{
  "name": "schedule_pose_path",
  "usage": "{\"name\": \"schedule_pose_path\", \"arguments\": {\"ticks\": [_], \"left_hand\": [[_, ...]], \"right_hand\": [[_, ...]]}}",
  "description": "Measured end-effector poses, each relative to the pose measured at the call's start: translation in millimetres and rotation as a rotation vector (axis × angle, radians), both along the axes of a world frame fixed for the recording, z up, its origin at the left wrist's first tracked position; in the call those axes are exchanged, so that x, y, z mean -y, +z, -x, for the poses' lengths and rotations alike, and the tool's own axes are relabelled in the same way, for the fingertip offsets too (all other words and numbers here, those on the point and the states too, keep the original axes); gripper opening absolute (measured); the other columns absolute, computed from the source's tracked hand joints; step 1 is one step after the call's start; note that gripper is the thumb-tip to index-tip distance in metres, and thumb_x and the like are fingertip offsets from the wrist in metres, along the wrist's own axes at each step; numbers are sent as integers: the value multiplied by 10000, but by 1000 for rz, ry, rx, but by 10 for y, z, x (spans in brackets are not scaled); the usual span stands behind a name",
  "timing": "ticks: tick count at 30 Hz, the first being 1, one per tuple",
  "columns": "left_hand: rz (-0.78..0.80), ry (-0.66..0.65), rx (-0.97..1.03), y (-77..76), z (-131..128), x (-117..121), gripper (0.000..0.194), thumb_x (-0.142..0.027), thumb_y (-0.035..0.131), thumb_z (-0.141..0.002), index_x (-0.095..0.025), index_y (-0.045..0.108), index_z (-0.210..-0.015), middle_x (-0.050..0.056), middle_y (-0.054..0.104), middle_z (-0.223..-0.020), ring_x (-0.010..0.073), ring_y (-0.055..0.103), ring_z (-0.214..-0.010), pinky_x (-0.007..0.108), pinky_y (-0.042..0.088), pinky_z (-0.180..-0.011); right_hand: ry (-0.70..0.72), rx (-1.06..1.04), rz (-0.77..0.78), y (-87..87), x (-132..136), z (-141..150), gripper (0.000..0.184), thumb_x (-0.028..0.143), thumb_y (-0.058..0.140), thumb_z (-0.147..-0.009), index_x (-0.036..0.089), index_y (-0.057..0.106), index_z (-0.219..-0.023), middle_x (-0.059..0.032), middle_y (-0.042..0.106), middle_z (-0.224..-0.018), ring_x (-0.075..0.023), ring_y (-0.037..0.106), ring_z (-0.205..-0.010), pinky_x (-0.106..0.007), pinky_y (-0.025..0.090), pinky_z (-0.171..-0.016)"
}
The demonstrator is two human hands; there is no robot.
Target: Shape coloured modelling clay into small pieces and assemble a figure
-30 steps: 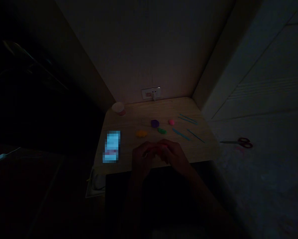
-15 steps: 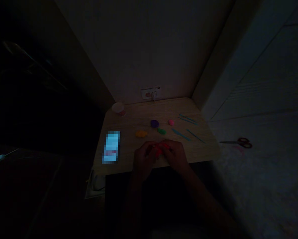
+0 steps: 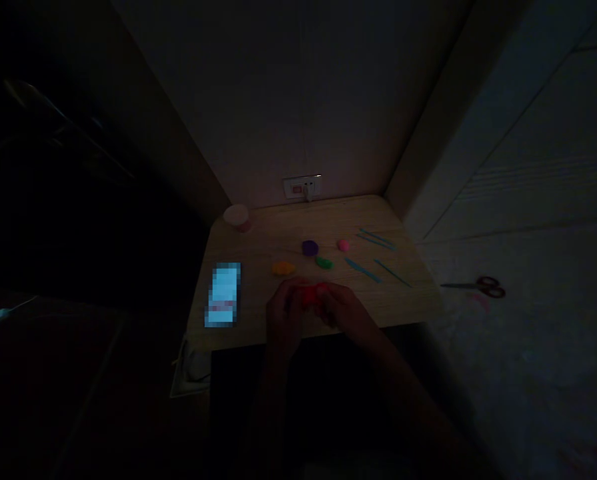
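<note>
Between my two hands is a lump of red modelling clay (image 3: 310,295), held just above the front of a small wooden table (image 3: 258,320). My left hand (image 3: 284,319) is closed on its left side. From the right, my right hand (image 3: 346,312) grips it with the thumb on top. Just beyond the hands lie an orange clay piece (image 3: 283,268), a green clay piece (image 3: 324,263), a purple clay piece (image 3: 309,248) and a pink clay ball (image 3: 344,245). To their right rests a blue plastic clay knife (image 3: 362,270). The dim light hides the finger details.
Thin modelling sticks (image 3: 377,239) and another stick (image 3: 392,273) lie at the table's right. A lit phone (image 3: 223,295) is on the left, a cup (image 3: 237,217) at the back left corner. Scissors (image 3: 483,287) lie right of the table, and a wall socket (image 3: 302,187) is behind it.
The red clay has gone from a spread, uneven shape to a more compact lump. My right thumb has shifted onto its top, and my left hand has turned slightly.
</note>
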State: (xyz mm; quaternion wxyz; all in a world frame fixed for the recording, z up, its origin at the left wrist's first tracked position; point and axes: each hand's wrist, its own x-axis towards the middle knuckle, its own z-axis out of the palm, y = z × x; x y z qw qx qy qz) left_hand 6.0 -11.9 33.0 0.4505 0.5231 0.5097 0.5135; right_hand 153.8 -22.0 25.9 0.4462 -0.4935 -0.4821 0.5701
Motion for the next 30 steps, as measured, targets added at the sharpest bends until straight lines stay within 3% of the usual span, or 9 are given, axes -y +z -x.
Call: {"name": "schedule_pose_path", "arguments": {"ticks": [3,6,10,15,18,20,23,26,30], "left_hand": [[-7,-56,15,-17,10,10,320,-392,615,-957,-188,725,-1177,40,746,-911,160,648,-743,253,517,-687],[7,-162,0,-14,57,9,333,-387,635,-945,-178,758,-1173,69,766,-985,177,663,-807,284,536,-769],[31,-184,-53,-18,128,-8,422,-307,773,-835,-212,768,-1246,52,770,-988,182,653,-848,292,531,-802],[-38,-220,-110,-27,136,-18,435,-265,819,-792,-240,791,-1226,35,765,-977,175,617,-835,295,520,-788],[-118,-247,-155,-23,116,-16,288,-302,835,-791,-241,829,-1072,33,736,-935,187,634,-849,307,538,-790],[-173,-243,-165,-27,107,-15,209,-347,840,-798,-234,836,-973,57,730,-1005,209,663,-915,329,564,-825],[-219,-309,-136,-39,113,-13,240,-388,743,-909,-248,832,-1082,107,743,-1253,262,694,-1137,401,575,-983],[-248,-374,-175,-32,137,-5,286,-399,645,-988,-269,817,-1176,105,781,-1267,277,720,-1183,450,560,-1060],[-364,-335,-258,32,151,14,254,-373,664,-976,-292,829,-1151,77,814,-1192,281,764,-1111,456,586,-1025]], "right_hand": [[-120,20,-36,41,-50,-28,577,736,567,-922,199,603,-712,23,522,-576,-109,441,-497,-239,316,-468],[-166,-4,-18,53,-84,-71,566,735,584,-908,213,555,-693,43,471,-542,-105,393,-486,-244,297,-475],[-87,-71,43,-11,-67,-85,571,758,569,-909,224,535,-708,55,429,-563,-104,351,-498,-244,298,-478],[39,-4,-68,23,5,-46,576,752,464,-987,216,662,-911,-33,641,-844,-172,581,-764,-295,502,-710],[190,36,-150,77,26,-32,600,752,465,-991,213,715,-1068,-59,698,-986,-193,626,-865,-328,531,-806],[264,24,-103,69,27,-31,647,777,443,-984,197,726,-1030,-39,683,-858,-168,603,-720,-297,515,-668],[295,5,-2,12,17,-38,662,792,474,-959,181,699,-835,-8,623,-649,-144,570,-558,-258,454,-516],[296,-36,7,-13,13,-39,561,705,611,-934,181,703,-756,-25,675,-658,-166,649,-605,-271,523,-562],[276,-184,20,27,38,-4,391,572,731,-898,187,768,-842,-15,731,-734,-179,692,-691,-329,597,-726]]}}
